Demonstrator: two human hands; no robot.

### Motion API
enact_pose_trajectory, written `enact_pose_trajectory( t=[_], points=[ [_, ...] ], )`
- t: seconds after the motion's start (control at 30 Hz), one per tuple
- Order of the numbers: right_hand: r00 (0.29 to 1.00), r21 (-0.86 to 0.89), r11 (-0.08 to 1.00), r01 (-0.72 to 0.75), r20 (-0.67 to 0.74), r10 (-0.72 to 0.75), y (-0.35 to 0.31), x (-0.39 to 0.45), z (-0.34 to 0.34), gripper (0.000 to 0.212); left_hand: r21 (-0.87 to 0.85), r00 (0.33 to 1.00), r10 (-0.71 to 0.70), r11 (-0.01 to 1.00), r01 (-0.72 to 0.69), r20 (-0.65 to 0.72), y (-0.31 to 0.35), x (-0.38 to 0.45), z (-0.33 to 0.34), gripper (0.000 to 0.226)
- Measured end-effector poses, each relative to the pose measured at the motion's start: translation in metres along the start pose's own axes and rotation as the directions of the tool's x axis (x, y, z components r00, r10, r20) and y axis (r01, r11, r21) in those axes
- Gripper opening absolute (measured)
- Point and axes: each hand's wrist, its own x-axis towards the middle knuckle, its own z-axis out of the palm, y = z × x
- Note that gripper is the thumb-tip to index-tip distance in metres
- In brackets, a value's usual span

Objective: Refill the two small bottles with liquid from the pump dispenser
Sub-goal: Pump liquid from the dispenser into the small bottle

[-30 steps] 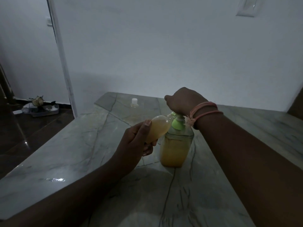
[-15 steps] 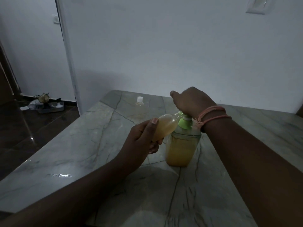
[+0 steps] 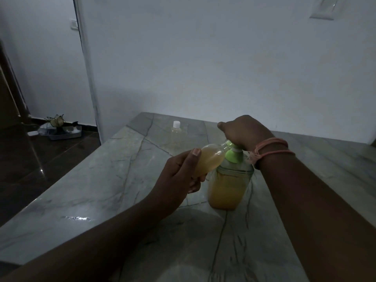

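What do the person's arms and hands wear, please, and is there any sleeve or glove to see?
Both forearms are bare: no sleeve and no glove shows. The right hand has thin pinkish-orange cord bracelets wound several times round its wrist, with a small knot hanging. The left hand wears nothing visible; its thumbnail is short and plain.

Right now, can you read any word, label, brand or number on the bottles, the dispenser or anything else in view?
None can be read.
Pump dispenser: no label visible.
Small bottle held in the left hand: no print visible.
Capped small bottle further back: too dim and small to tell.
Wall plate: no marking visible.
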Motion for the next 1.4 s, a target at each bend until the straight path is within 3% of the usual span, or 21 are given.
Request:
enact_pose_trajectory(
  t=[0.2,0.33,0.4,0.53,0.83,0.97,1.07,1.27,1.4],
  points=[
    [1.000,-0.071,0.997,0.007,0.024,-0.006,-0.005,-0.004,-0.003,0.038,0.003,1.000,0.015,1.000,-0.015,-0.002,0.002,-0.002,0.001,0.034],
    [0.993,-0.114,0.993,0.000,-0.120,-0.013,-0.009,-0.002,-0.005,0.036,-0.005,1.000,-0.001,1.000,0.001,-0.013,0.002,-0.001,0.002,0.037],
    [0.987,-0.056,0.998,0.003,-0.161,-0.012,-0.006,0.001,-0.001,0.036,-0.001,1.000,-0.006,1.000,0.006,-0.018,0.000,0.000,0.001,0.037],
    [0.995,0.065,0.997,-0.052,-0.083,0.057,-0.001,-0.001,0.003,0.031,0.008,1.000,-0.002,1.000,0.003,-0.025,-0.001,0.001,0.002,0.036],
    [0.987,-0.110,0.993,0.031,-0.152,-0.048,-0.012,-0.008,-0.005,0.024,0.028,0.999,-0.004,1.000,0.005,-0.035,0.001,-0.002,0.004,0.040],
    [1.000,-0.064,0.998,0.013,-0.010,-0.013,-0.008,-0.006,-0.003,0.021,0.001,0.999,-0.012,1.000,0.012,-0.044,-0.003,0.001,0.003,0.041],
    [1.000,-0.039,0.999,-0.011,0.020,0.012,-0.010,-0.007,-0.005,0.021,0.000,0.999,-0.010,1.000,0.010,-0.046,-0.002,0.000,0.003,0.041],
    [0.982,-0.076,0.996,0.035,-0.184,-0.048,-0.009,-0.009,-0.008,0.023,-0.007,0.999,0.006,1.000,-0.006,-0.042,0.000,0.000,0.003,0.037],
    [0.997,0.027,1.000,0.001,-0.080,0.001,-0.005,-0.006,-0.001,0.024,0.007,0.999,-0.005,1.000,0.005,-0.046,-0.001,0.001,0.003,0.039]
  ],
)
